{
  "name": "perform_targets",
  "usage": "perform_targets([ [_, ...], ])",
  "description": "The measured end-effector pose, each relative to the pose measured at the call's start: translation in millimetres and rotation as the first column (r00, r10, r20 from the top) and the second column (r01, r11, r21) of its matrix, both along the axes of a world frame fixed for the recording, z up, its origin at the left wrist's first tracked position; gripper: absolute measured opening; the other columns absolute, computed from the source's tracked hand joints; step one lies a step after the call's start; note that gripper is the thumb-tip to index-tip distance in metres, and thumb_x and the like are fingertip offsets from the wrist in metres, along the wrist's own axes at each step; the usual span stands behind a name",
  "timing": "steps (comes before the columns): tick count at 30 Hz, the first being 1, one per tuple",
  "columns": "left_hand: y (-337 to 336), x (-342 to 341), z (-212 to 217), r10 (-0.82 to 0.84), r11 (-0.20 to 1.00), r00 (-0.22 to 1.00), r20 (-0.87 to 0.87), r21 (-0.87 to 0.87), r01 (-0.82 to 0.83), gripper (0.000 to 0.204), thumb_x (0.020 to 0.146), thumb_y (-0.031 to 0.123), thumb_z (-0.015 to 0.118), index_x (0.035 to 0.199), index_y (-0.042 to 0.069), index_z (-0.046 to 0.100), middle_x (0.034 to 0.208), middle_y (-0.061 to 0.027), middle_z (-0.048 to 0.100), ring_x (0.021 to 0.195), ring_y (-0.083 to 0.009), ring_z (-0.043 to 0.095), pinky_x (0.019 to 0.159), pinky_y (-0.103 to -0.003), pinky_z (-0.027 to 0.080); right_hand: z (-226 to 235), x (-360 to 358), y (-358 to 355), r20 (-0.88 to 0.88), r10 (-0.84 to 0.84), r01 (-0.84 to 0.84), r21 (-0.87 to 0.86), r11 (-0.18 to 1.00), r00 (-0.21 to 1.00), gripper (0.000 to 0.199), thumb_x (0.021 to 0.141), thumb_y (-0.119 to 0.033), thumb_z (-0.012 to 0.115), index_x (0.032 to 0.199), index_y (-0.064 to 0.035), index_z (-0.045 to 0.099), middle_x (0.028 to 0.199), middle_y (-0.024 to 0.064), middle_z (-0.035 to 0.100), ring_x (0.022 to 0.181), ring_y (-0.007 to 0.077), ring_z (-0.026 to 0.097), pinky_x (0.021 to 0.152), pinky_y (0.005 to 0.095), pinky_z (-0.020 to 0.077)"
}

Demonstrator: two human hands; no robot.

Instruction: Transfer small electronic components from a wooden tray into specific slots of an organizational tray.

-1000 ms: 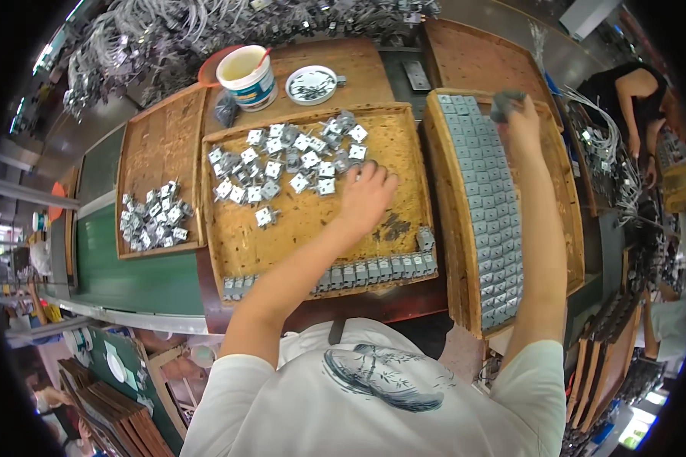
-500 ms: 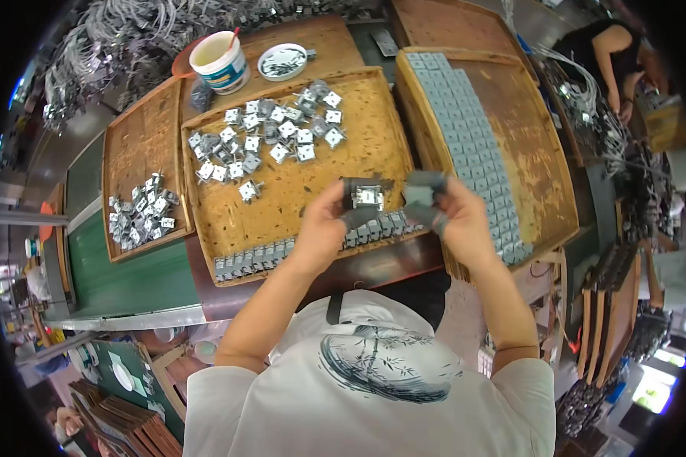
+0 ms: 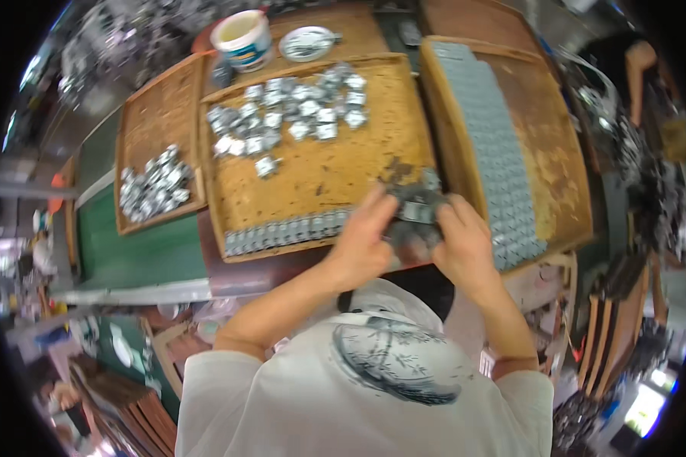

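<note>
My left hand and my right hand are brought close together over the front right corner of the middle wooden tray. Both sets of fingers wear dark finger covers and close round a small grey boxy part with a metallic face, blurred by motion. A row of similar grey boxy parts lines the tray's front edge, left of my hands. Farther back in the tray lie several loose grey parts with shiny square faces.
Left, a smaller wooden tray holds a pile of shiny parts. Right, another wooden tray has packed rows of grey parts. Behind stand a white tub and a white dish. A person's arm shows far right.
My hands have come together and moved slightly right and toward me. The metal-faced part in the left and the grey piece in the right now meet. The whole view has shifted.
</note>
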State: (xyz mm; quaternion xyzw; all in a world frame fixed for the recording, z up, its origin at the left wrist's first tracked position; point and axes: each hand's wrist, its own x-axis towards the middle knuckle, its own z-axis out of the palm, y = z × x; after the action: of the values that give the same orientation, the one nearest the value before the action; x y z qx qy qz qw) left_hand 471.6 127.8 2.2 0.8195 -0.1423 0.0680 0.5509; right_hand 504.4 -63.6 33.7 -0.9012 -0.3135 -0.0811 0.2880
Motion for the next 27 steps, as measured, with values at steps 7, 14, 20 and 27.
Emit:
perform_targets([
  [7,-28.6,-2.5,-14.1,0.134,0.987,0.988,0.072,0.084,-0.140,0.080,0.066,0.004,0.071,0.140,-0.001,0.042,0.117,-0.0237,0.046,0.109,-0.0442,0.048,0.092,-0.045,0.045,-4.9,-11.0,5.3,-0.042,-0.087,0.088,0.017,0.996,0.995,0.028,0.076,0.001,0.065,0.102,0.0013,0.060,0.095,0.0193,0.061,0.084,0.0379,0.062,0.069,0.0408,0.0503],
  [14,-23.4,9.9,-9.9,-0.044,0.997,0.963,0.267,-0.049,0.059,0.070,0.061,0.010,0.076,0.127,-0.003,0.056,0.095,-0.0172,0.055,0.086,-0.0376,0.056,0.076,-0.041,0.050,2.2,4.3,-18.4,-0.779,0.118,0.114,0.237,0.965,0.616,0.045,0.077,-0.028,0.080,0.103,0.0036,0.061,0.083,0.0049,0.066,0.073,0.0080,0.056,0.061,0.0277,0.0474],
  [20,-19.6,11.3,-24.2,-0.153,0.988,0.933,0.326,0.051,0.144,0.067,0.061,0.017,0.078,0.122,-0.002,0.061,0.100,-0.0197,0.061,0.086,-0.0387,0.062,0.073,-0.044,0.052,-18.7,-6.6,-23.9,-0.673,0.143,0.095,0.304,0.948,0.726,0.038,0.074,-0.032,0.081,0.088,0.0000,0.066,0.072,0.0086,0.063,0.067,0.0099,0.056,0.061,0.0306,0.0481],
  [27,-29.5,26.2,-19.3,-0.210,0.978,0.956,0.207,0.030,0.208,0.069,0.067,0.026,0.082,0.126,-0.002,0.059,0.100,-0.0186,0.064,0.083,-0.0343,0.065,0.071,-0.039,0.052,-11.9,7.8,-27.2,-0.579,0.095,0.053,0.233,0.971,0.810,0.038,0.074,-0.031,0.080,0.083,0.0033,0.065,0.071,0.0171,0.064,0.066,0.0224,0.066,0.062,0.0349,0.0497],
])
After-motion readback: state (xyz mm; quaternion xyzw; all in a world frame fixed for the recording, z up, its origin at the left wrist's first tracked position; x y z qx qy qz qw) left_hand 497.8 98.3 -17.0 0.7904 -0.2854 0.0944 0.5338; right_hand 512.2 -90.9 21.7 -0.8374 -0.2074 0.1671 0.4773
